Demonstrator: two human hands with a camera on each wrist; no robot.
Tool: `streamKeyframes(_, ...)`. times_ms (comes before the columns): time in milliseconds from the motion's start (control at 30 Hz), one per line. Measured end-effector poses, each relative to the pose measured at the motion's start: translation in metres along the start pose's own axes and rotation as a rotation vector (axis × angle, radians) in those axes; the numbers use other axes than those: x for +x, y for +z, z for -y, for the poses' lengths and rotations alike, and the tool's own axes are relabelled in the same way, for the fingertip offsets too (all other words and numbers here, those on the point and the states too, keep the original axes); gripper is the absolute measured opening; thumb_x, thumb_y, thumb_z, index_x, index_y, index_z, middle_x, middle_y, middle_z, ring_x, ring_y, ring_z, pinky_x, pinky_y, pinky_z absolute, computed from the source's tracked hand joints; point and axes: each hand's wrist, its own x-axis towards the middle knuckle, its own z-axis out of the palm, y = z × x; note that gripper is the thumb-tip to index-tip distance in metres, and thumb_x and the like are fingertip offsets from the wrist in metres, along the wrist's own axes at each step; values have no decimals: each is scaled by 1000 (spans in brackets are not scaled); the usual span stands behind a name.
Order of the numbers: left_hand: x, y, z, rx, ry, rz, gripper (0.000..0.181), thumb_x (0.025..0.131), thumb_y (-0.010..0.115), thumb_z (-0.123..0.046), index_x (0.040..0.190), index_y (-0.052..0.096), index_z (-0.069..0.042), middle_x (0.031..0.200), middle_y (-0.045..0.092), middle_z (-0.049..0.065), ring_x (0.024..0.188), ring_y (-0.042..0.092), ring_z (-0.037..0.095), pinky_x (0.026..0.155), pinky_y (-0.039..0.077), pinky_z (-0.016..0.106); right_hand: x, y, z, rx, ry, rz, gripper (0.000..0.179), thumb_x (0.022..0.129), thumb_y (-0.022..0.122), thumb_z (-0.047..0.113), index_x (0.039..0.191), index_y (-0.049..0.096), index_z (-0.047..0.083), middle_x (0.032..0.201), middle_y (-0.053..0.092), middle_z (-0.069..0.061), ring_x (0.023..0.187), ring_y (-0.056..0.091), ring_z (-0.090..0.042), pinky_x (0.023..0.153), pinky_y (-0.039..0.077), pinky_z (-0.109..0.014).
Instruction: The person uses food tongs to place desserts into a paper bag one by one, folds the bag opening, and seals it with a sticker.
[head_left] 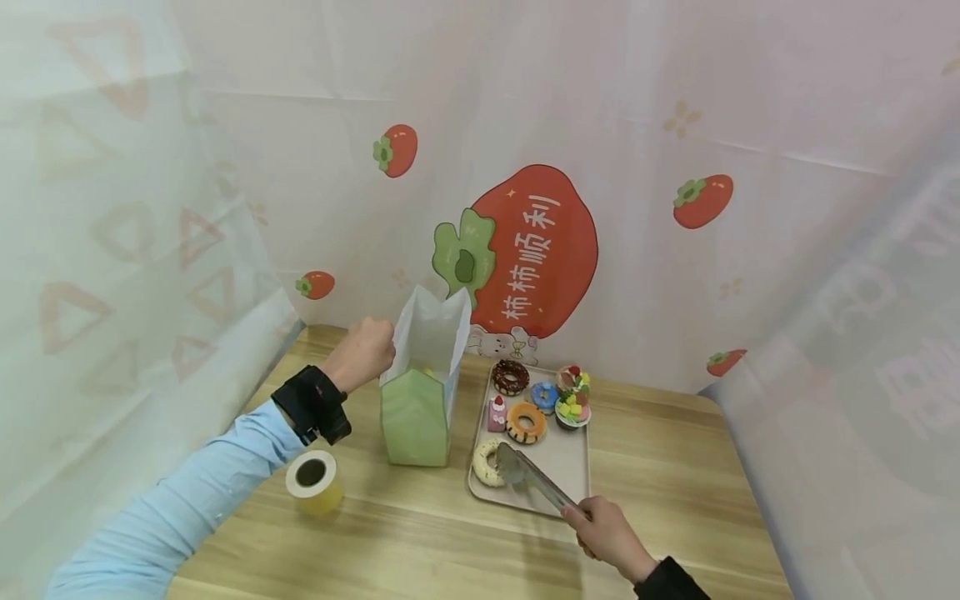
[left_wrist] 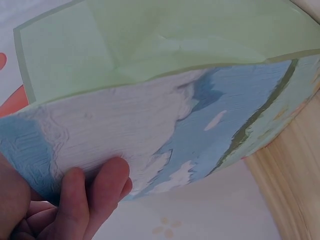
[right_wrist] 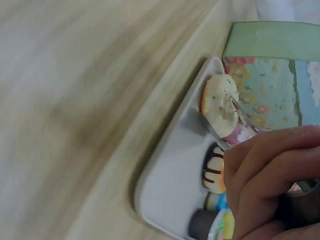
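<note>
My left hand (head_left: pixel 362 355) pinches the upper edge of a paper bag (head_left: pixel 414 421), which stands upright with its top open. In the left wrist view, the fingers (left_wrist: pixel 109 180) lie against the bag's painted blue-and-white side panel. My right hand (head_left: pixel 611 532) grips metal tongs (head_left: pixel 551 489) by their handle. The tips of the tongs are at a cream-coloured doughnut (head_left: pixel 483 463) in the tray's near left corner. In the right wrist view one tip lies on each side of this speckled doughnut (right_wrist: pixel 218 102). Something yellow peeks out inside the bag.
The tray (head_left: pixel 562 467) also carries a chocolate doughnut (head_left: pixel 511 377), an orange-glazed doughnut (head_left: pixel 526 423), a blue doughnut (head_left: pixel 544 397), a pink cake slice (head_left: pixel 497 414) and fruit-topped cups (head_left: pixel 573 409). A tape roll (head_left: pixel 316 483) stands left of the bag. Printed curtains surround the table.
</note>
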Motion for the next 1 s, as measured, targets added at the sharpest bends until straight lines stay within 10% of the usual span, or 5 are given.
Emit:
streamKeyframes(400, -2, 1, 3, 25, -13, 2, 27, 87, 53, 6, 62, 49, -5, 59, 35, -1, 51, 37, 13, 47, 30, 24, 3, -16, -18, 288, 61, 112, 36, 103, 52, 29, 106, 64, -4, 62, 40, 3, 56, 29, -12, 55, 28, -28)
streamKeyframes(1000, 5, 2, 0, -4, -9, 13, 28, 87, 52, 6, 62, 50, -5, 57, 33, -2, 47, 35, 12, 45, 28, 23, -29, -69, 17, 354, -3, 83, 29, 106, 47, 27, 105, 65, 4, 68, 43, 6, 50, 32, -3, 49, 22, -25)
